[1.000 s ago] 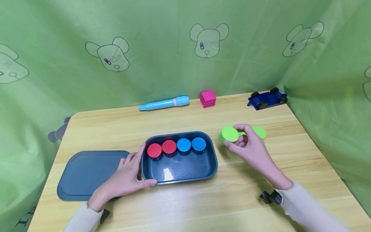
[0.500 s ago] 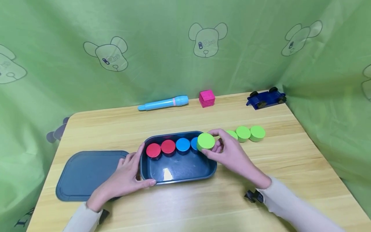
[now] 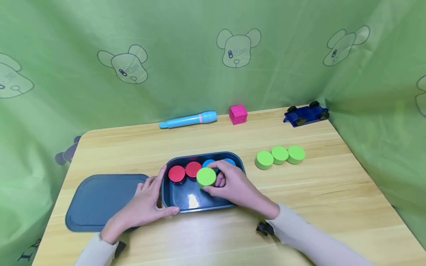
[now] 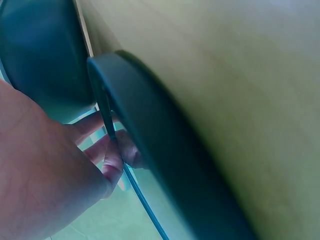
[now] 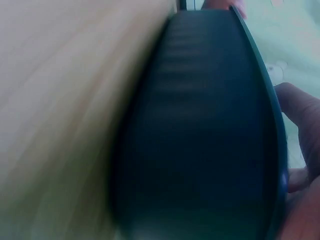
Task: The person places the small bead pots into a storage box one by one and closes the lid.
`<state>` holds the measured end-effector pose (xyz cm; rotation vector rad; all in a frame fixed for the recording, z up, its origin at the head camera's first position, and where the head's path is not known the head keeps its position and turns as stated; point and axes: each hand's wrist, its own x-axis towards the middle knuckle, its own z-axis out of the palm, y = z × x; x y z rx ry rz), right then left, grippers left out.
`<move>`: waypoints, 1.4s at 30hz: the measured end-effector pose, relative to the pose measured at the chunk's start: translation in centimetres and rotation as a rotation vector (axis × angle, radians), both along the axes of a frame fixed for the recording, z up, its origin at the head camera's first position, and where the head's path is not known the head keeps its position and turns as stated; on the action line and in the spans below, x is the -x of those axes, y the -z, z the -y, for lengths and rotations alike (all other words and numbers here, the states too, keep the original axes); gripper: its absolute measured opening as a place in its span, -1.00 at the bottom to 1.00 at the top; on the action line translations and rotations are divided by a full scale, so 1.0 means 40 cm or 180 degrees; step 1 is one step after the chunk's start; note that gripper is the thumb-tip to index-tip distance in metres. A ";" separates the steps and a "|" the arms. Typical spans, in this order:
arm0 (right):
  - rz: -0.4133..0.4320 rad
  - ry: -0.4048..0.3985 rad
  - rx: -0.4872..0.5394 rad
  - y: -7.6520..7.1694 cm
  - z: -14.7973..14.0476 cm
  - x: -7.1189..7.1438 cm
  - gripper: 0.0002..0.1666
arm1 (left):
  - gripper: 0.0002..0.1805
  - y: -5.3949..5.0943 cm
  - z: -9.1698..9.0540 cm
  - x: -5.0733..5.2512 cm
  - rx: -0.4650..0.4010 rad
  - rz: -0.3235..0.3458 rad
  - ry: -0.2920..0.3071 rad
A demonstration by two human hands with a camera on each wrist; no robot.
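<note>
Now the green cylinder (image 3: 206, 177) is over the box (image 3: 181, 194), swept in by your right hand (image 3: 234, 184) from the row on the right! That brings a third colour to a box with two red cylinders (image 3: 176, 173) and two blue cylinders (image 3: 229, 162) along its far side, so the filling seems to be moving along nicely. It's a squat piece, bright plain green, flat on top and looking upright, with your thumb and fingers pinching its right side. Whether its base touches the floor, I can't tell; your right wrist view is dark and doesn't show it. Your left hand (image 3: 146, 207) grips the box's left end, thumb on the near rim. Outside, three green cylinders (image 3: 279, 154) sit to the right, and a flat dark panel (image 3: 103, 201) lies left. Farther back, there's a light-blue stick (image 3: 188, 120), a pink cube (image 3: 238, 114) and a toy car (image 3: 307, 115).
</note>
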<state>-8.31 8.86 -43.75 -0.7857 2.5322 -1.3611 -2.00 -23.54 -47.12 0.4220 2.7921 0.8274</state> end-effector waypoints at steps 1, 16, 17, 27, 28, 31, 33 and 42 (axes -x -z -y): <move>0.0000 -0.0052 -0.0019 0.003 0.013 -0.002 -0.33 | 0.49 -0.001 0.001 0.000 0.0005 -0.0001 -0.0005; -0.0193 -0.0438 -0.0870 0.016 0.174 -0.035 -0.27 | 0.45 -0.007 0.000 0.003 -0.0069 -0.0066 0.0098; -0.0268 -0.0414 -0.0980 0.016 0.180 -0.037 -0.27 | 0.45 -0.008 0.000 0.004 -0.0073 -0.0064 0.0105; -0.0350 -0.0450 -0.1426 0.011 0.213 -0.038 -0.29 | 0.45 -0.008 0.000 0.000 -0.0048 -0.0082 0.0093; -0.0319 -0.0467 -0.1383 0.011 0.213 -0.038 -0.31 | 0.45 -0.007 0.001 -0.001 -0.0045 -0.0087 0.0091; -0.0218 -0.0516 -0.1221 0.012 0.214 -0.038 -0.38 | 0.45 -0.005 0.003 -0.003 -0.0041 -0.0107 0.0087; -0.0166 -0.0517 -0.1120 0.011 0.212 -0.040 -0.40 | 0.45 -0.004 0.004 -0.004 -0.0037 -0.0120 0.0092; 0.0061 -0.0459 -0.0811 0.007 0.186 -0.049 -0.47 | 0.45 -0.001 0.002 -0.008 -0.0003 -0.0123 0.0112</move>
